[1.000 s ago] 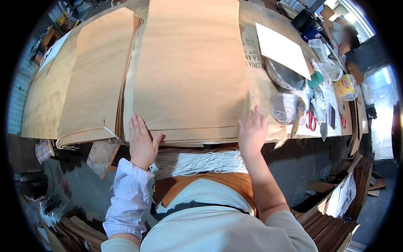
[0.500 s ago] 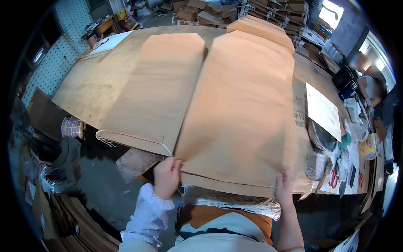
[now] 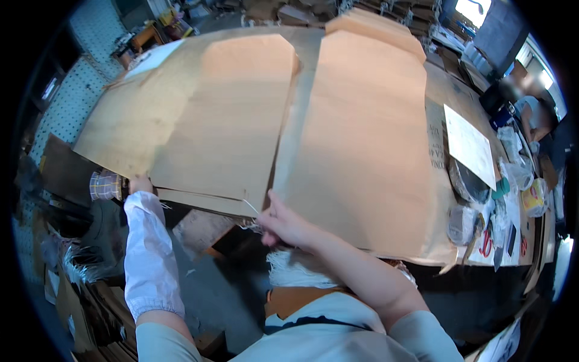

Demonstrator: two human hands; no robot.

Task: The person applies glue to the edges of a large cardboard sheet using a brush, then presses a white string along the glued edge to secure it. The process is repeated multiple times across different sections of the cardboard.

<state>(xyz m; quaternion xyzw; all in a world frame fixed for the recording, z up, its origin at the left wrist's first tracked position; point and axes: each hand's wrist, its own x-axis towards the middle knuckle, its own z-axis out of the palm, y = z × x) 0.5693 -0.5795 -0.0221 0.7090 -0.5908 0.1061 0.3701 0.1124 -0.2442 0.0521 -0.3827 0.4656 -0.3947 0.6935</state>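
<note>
A large flat brown paper bag (image 3: pixel 232 120) tops the left pile, its far corners cut off slantwise. A folded strip and a white string (image 3: pixel 250 206) lie at its near edge. My left hand (image 3: pixel 142 184) is at that bag's near left corner, fingers closed and partly hidden. At the near right corner, my right hand (image 3: pixel 282 223) is closed on the bag's edge, with the string's end beside its fingers. To the right lies a second pile of brown paper bags (image 3: pixel 362 133); my right forearm covers part of its near edge.
A wide wooden table (image 3: pixel 129 127) bears the piles. On the right are a white sheet (image 3: pixel 470 145), red scissors (image 3: pixel 486 242) and plastic-wrapped items. White strands (image 3: pixel 295 268) hang at my waist. A checked roll (image 3: pixel 107 184) is near my left hand. Another person (image 3: pixel 534 117) sits far right.
Both hands have left the near corners of the right pile's top bag and moved left to the near corners of the left pile. The view has shifted slightly.
</note>
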